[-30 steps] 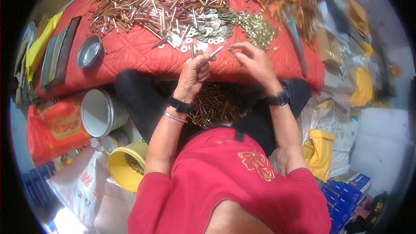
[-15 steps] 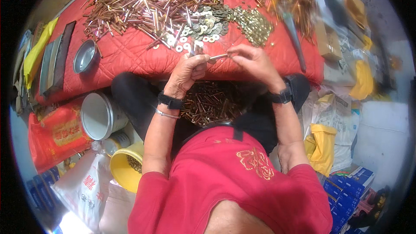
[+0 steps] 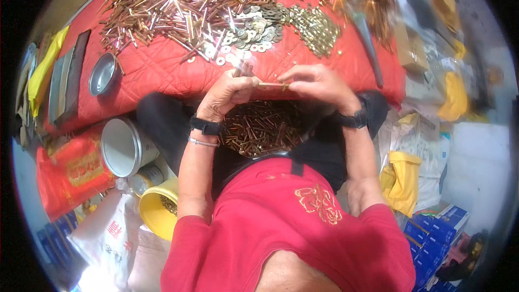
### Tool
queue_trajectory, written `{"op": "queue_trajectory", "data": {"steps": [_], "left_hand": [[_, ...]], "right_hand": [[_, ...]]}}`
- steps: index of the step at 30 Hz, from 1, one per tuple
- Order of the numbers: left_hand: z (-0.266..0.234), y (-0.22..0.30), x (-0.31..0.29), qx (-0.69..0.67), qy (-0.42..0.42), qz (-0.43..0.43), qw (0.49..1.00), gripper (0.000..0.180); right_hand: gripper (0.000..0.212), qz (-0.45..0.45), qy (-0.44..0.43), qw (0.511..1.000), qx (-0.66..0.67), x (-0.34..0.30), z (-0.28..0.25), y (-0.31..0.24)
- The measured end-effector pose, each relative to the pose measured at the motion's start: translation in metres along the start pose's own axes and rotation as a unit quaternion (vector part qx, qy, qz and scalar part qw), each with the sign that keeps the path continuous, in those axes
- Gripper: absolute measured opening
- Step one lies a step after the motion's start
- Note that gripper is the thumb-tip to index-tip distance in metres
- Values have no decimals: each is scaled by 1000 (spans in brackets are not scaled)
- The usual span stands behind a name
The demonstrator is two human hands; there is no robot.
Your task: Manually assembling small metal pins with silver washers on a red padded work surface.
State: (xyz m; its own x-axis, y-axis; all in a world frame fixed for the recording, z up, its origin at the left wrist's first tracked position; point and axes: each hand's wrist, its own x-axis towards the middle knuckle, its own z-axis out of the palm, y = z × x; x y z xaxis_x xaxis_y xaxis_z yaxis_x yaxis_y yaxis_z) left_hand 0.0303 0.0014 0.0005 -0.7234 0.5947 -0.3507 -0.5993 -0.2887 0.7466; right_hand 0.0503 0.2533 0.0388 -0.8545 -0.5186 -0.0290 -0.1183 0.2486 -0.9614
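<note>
My left hand [image 3: 233, 93] is closed round one end of a thin metal bolt [image 3: 268, 84], which points to the right. The ends of a few more bolts [image 3: 243, 68] stick up from the same hand. My right hand [image 3: 318, 85] pinches at the bolt's other end, where a small brass-coloured piece shows, too small to make out. Just beyond my left hand lies a pile of flat round washers [image 3: 254, 31]. Small shiny brass-coloured nuts [image 3: 314, 30] are heaped to its right. A large mound of copper-coloured bolts [image 3: 184, 5] spreads behind them.
Red quilted cloth [image 3: 154, 67] covers the work surface, with a metal bowl [image 3: 102, 74] at left and a long tapered tool [image 3: 368, 48] at right. Between my legs is a heap of bolts [image 3: 262, 128]. Buckets, including a yellow bucket [image 3: 154, 213], and sacks stand left; blue boxes [image 3: 435, 238] lie right.
Both hands have dropped slightly towards me, the left also moving a little left. The right fingers have closed in on the bolt's end, and the bolt lies more level.
</note>
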Motion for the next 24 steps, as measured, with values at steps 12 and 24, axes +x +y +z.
{"op": "queue_trajectory", "data": {"steps": [12,24], "left_hand": [[43,-51,59,-370,200,112,900,14],[16,-43,40,-270,186,63,943,20]], "right_hand": [[15,-133,456,879,-39,68,86,11],[11,-38,294,825,-481,10,-38,65]]}}
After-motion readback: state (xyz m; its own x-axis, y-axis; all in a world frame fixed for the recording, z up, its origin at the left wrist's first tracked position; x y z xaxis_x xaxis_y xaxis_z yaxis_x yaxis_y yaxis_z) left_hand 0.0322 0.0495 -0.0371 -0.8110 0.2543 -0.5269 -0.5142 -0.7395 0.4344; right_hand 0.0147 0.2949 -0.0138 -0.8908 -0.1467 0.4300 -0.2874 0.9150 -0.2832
